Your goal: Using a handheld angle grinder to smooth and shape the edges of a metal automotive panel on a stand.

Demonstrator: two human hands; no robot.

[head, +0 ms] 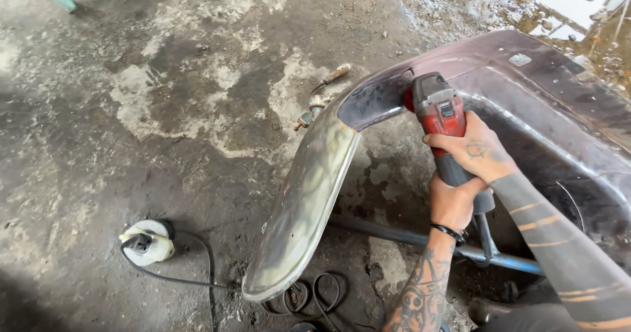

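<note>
A red and grey angle grinder (439, 112) points up at the inner edge of a curved, dark metal body panel (309, 194). My right hand (474, 149) wraps over the red body of the grinder from the right. My left hand (452, 204) grips the grey handle just below it. The grinder's head touches the panel where the curved front strip meets the wide upper part (526, 76). The disc itself is hidden behind the tool.
The panel rests over a blue metal bar (407, 237) on a stained concrete floor (164, 109). A white socket with a black cable (148, 241) lies at the lower left. A small metal tool (322, 94) lies behind the panel. A puddle (565, 10) sits top right.
</note>
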